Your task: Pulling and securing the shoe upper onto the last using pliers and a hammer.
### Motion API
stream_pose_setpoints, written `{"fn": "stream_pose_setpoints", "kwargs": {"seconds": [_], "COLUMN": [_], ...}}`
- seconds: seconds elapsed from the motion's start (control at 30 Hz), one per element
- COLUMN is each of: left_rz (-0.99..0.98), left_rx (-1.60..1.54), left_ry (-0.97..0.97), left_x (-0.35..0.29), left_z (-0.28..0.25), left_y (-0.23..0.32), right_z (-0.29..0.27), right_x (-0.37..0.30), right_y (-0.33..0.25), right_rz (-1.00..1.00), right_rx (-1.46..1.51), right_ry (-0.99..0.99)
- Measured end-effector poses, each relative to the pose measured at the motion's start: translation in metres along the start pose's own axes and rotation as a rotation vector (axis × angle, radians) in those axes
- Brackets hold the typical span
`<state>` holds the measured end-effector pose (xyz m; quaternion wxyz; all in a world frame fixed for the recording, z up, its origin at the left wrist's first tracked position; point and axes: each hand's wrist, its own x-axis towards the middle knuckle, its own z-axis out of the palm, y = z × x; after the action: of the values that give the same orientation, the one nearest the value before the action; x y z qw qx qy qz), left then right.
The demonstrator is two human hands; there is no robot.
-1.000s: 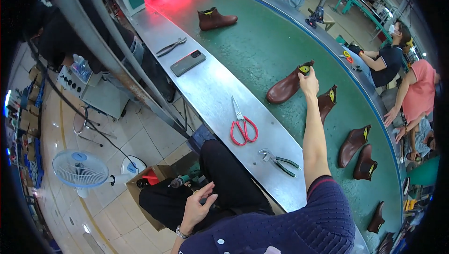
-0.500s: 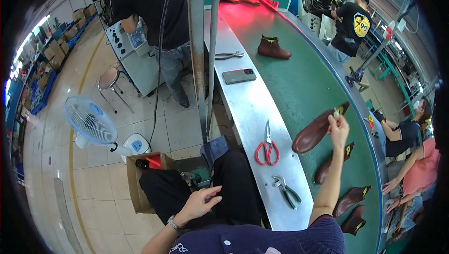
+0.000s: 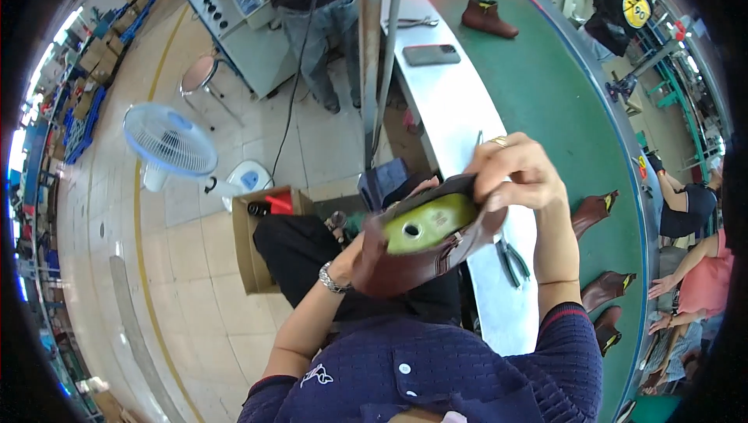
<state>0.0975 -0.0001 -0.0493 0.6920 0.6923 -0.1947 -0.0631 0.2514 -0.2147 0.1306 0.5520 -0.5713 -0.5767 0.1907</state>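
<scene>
A brown leather ankle boot is tilted over my lap, its opening turned up toward me. Inside it shows a yellow-green shoe last with a round hole. My right hand is closed on the boot's upper edge at the opening, thumb and fingers pinching the leather. From the left, my left hand grips the boot's other end; most of its fingers are hidden behind the leather. Beside my right wrist, pincers with dark green handles lie on the metal ledge.
More brown boots stand on the green belt, one far off and several near my right arm. A phone lies on the ledge. A metal post, a cardboard box and a fan are to the left.
The boot has come from above the belt to over my lap, and its opening now faces me. My left hand, previously free, has taken hold of it. The view has shifted.
</scene>
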Motion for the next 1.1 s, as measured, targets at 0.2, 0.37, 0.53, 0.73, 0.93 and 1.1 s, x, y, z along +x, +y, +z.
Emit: {"fn": "stream_pose_setpoints", "kwargs": {"seconds": [0.2,0.37,0.53,0.73,0.93,1.1], "left_rz": [0.126,0.129,0.015,0.060,0.091,-0.103], "left_rx": [0.114,0.263,0.299,0.396,0.559,0.498], "left_ry": [0.167,0.267,0.229,0.266,0.235,0.202], "left_x": [-0.016,-0.009,-0.015,-0.002,0.051,0.081], "left_z": [0.010,0.038,0.053,0.055,0.041,0.027], "left_y": [0.012,0.006,-0.007,-0.012,0.018,0.023], "right_z": [0.057,0.106,0.120,0.124,0.075,0.045], "right_x": [-0.034,-0.073,-0.083,-0.079,-0.048,-0.032], "right_y": [0.076,0.094,0.094,0.098,0.107,0.121], "right_rz": [0.111,0.108,0.160,0.264,0.386,0.602], "right_rx": [0.439,0.779,0.753,0.782,0.789,0.774], "right_ry": [0.278,0.649,0.797,0.856,0.956,1.044]}}
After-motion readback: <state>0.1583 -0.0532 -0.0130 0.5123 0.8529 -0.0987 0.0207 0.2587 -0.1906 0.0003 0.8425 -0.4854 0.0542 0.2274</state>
